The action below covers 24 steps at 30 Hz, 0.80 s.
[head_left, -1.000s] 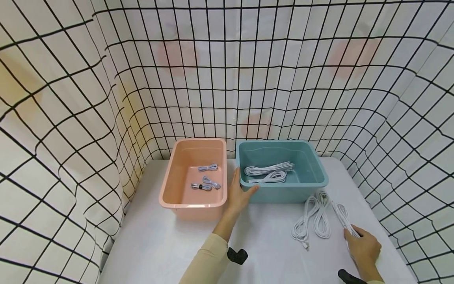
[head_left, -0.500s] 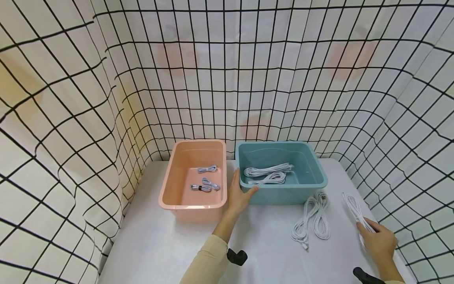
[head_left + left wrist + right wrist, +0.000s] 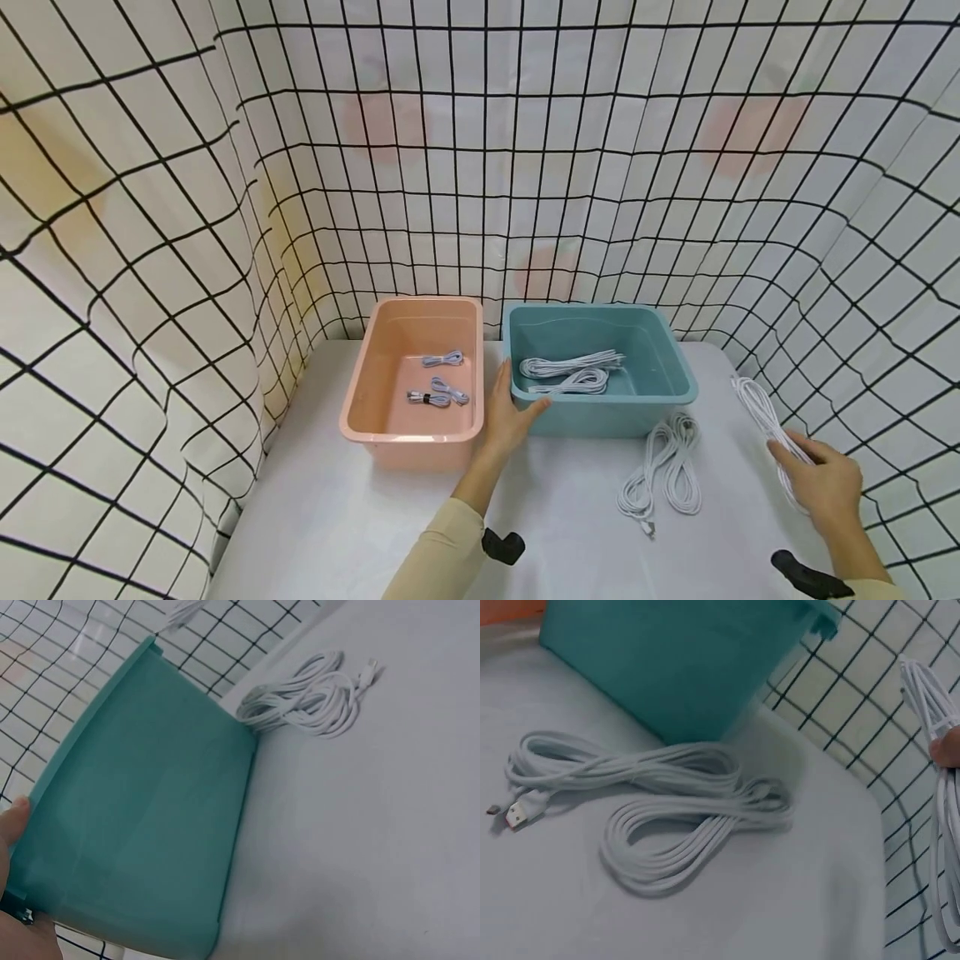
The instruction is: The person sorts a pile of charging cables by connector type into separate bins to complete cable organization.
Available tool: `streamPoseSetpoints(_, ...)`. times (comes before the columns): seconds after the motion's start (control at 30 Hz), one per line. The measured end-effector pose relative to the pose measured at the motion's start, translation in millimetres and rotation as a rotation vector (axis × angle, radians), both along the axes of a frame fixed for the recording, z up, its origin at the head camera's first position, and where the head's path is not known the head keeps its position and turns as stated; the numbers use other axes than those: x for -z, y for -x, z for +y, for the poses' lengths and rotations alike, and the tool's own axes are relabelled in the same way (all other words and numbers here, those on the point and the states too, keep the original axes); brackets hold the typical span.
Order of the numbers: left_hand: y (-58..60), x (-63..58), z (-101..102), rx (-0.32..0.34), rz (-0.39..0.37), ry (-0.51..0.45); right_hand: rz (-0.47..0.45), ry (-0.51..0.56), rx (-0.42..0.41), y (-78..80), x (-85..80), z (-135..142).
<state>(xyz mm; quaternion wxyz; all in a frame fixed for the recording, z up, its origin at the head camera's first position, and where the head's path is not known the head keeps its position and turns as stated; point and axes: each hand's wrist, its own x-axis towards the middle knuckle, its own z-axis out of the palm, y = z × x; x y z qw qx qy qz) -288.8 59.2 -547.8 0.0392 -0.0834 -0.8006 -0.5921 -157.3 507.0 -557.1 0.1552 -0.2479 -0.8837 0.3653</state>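
At the front left corner of the teal bin [image 3: 600, 417], my left hand [image 3: 510, 417] rests with its thumb on the front rim and straight fingers along the left side. Inside that bin lie two coiled white cables, the far one [image 3: 570, 364] and the near one [image 3: 579, 382]. Over at the right, my right hand [image 3: 825, 479] grips a bundled white cable [image 3: 761, 408], held above the table in the right wrist view. Between this hand and the bin, a looped white cable [image 3: 667, 847] lies on the table, its USB plug [image 3: 526, 810] visible.
Left of the teal bin stands a peach bin [image 3: 412, 450] holding several short tied cables [image 3: 450, 390]. Both bins sit at the back of the white table [image 3: 570, 517]. Black netting [image 3: 487, 150] over pale cloth encloses the back and sides.
My right hand has moved right and slightly up with the bundled cable, away from the looped cable on the table. The left hand stays at the teal bin's corner.
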Motion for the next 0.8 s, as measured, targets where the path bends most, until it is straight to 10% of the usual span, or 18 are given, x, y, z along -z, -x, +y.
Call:
streamPoseSetpoints(0.37,-2.7,-3.1,0,0.005,0.009,-0.006,0.149,-0.200,-0.288,47.8,-66.7,-21)
streamPoseSetpoints(0.8,-1.8,-0.9,1,-0.006,0.005,-0.007,0.131,-0.204,-0.376,83.7,-90.0,-54)
